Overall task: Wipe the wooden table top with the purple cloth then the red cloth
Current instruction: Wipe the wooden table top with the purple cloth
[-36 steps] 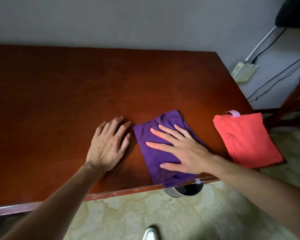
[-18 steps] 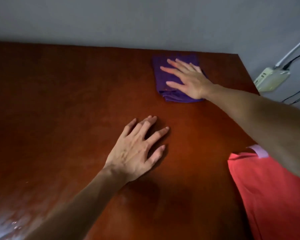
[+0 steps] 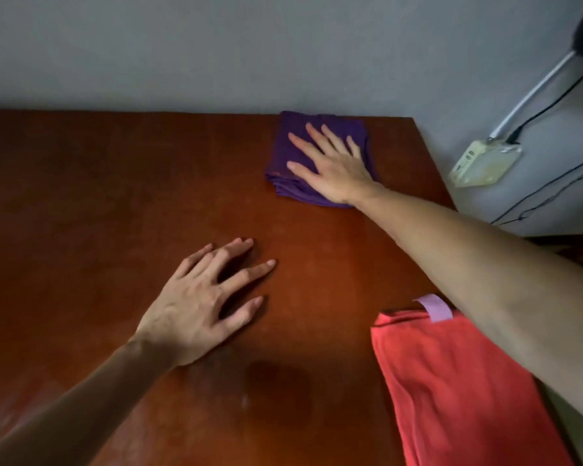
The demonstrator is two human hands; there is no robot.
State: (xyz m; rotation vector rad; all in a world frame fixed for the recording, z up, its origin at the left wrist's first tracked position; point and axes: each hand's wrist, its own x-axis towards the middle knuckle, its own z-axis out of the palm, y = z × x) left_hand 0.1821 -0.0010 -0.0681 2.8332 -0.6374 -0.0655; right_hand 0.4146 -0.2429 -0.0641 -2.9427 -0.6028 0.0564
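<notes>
The purple cloth (image 3: 288,164), bunched into folds, lies at the far right of the wooden table top (image 3: 98,196), close to the wall. My right hand (image 3: 330,163) presses flat on it with fingers spread, arm stretched across the table. My left hand (image 3: 202,304) rests palm down on the bare wood in the middle, fingers apart, holding nothing. The red cloth (image 3: 451,388) with a pink tag lies at the near right edge, partly under my right forearm.
A grey wall (image 3: 249,52) runs along the table's far edge. To the right, beyond the table's edge, a white power strip (image 3: 485,163) hangs on the wall with black cables and a white conduit.
My right hand has pushed the purple cloth from the near edge to the far right corner, where it bunched up. My left hand stayed flat on the wood. The view moved forward.
</notes>
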